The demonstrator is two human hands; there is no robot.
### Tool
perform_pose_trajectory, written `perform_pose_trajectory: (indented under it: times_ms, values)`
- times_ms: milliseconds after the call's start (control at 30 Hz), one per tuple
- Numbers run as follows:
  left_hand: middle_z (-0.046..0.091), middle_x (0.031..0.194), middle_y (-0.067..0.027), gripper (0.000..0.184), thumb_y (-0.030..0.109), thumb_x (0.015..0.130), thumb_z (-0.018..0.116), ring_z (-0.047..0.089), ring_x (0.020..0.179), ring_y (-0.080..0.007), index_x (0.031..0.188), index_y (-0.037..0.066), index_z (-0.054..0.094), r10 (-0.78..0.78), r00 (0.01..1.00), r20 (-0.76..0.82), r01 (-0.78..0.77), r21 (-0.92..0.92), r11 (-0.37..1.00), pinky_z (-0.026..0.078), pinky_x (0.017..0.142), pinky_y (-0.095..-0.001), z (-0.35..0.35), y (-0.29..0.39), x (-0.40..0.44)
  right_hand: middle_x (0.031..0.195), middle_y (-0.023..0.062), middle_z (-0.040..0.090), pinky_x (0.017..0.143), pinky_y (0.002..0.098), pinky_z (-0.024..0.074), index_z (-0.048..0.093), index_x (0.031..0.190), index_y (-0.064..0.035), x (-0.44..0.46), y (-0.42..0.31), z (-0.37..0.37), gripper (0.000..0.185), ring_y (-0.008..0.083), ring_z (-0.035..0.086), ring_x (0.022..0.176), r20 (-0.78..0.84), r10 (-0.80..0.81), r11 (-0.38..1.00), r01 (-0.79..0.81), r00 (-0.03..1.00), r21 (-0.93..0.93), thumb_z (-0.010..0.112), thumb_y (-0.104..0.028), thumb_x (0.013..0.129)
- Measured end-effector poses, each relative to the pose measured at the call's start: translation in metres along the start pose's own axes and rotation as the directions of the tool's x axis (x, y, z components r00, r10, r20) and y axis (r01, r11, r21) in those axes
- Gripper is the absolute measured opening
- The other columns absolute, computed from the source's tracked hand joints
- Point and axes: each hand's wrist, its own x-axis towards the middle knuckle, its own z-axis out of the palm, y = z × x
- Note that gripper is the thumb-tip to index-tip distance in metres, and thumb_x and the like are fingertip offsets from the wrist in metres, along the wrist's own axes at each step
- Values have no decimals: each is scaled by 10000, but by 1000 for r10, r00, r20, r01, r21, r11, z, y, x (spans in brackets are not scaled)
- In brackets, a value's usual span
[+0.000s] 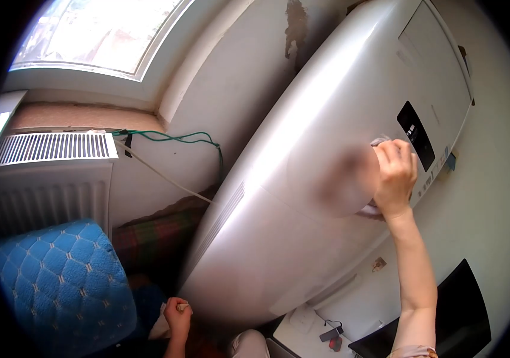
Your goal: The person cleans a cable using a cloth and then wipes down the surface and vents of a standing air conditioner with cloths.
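A tall, glossy, light-coloured appliance [303, 137] fills the middle of the view, with a black display panel [416, 136] on its front. My right hand [394, 176] presses a bunched greyish cloth [372, 209] against its surface, just left of the panel. The fingers are curled over the cloth, and part of it is hidden beneath them. Low in the view, my left hand [178, 314] is closed around a pale cloth [161, 325], near the appliance's lower end.
A blue quilted seat [64, 286] stands at lower left before a white radiator [49, 179]. Above are a window [94, 36] and a green cable [177, 138]. At lower right are a black screen [461, 316] and a white surface [303, 334] with small items.
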Motion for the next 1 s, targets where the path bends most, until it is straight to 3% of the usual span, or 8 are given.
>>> perform_pose_trajectory:
  times_ms: [100,167,333,600,667,800,900,1000]
  values:
    - [574,793,-116,129,-36,661,645,582,727,-281,734,16,553,49,999,0,-49,18,999,468,665,-367,2,-2,1,881,22,652,714,385,446,699,874,-112,-2,-7,9,183,242,577,918,-22,27,991,-24,999,135,673,-271,788]
    - [575,793,-114,135,-37,654,646,584,728,-281,736,17,553,78,997,0,-78,21,997,469,668,-365,2,-8,0,933,66,655,700,391,474,701,912,-112,0,-34,14,186,253,602,905,-54,5,940,14,999,340,698,-246,784]
    - [581,798,-109,157,-38,636,649,589,732,-278,750,17,556,82,997,-10,-81,42,996,474,679,-362,0,-6,0,886,57,629,700,383,471,678,895,-120,-6,-80,41,137,243,575,809,-197,1,932,70,980,356,706,-186,779]
    - [580,783,-105,162,-30,641,652,588,726,-256,768,13,560,49,999,-24,-49,15,999,476,664,-342,1,-10,-2,749,75,570,593,380,459,647,759,-79,1,-74,36,104,259,567,718,-161,5,945,48,987,324,702,-134,690]
    - [573,774,-103,162,-31,640,649,582,720,-249,767,14,559,44,999,-20,-44,14,999,473,659,-337,3,-11,0,740,75,568,599,386,464,645,750,-73,-9,-93,19,102,270,570,723,-46,-43,939,56,998,338,695,-115,672]
    - [566,767,-95,166,-34,634,646,567,704,-235,764,20,558,-27,1000,-5,27,-36,999,467,651,-337,1,-10,1,749,75,577,668,423,484,648,770,-77,-17,-85,14,108,282,577,746,-46,-43,889,59,998,454,697,-111,680]
    - [575,768,-89,145,-27,643,628,568,706,-221,764,13,558,-46,999,6,46,-35,998,478,669,-326,2,-25,2,787,52,601,730,411,478,654,788,-86,-20,-44,18,93,268,579,826,-45,111,881,-77,993,467,701,-127,718]
    - [577,756,-80,131,-25,654,615,567,699,-203,769,8,562,-71,997,11,72,-95,993,485,663,-316,5,-30,3,812,-3,630,798,378,458,650,770,-96,-18,4,21,86,239,572,914,18,287,918,-280,958,281,708,-147,733]
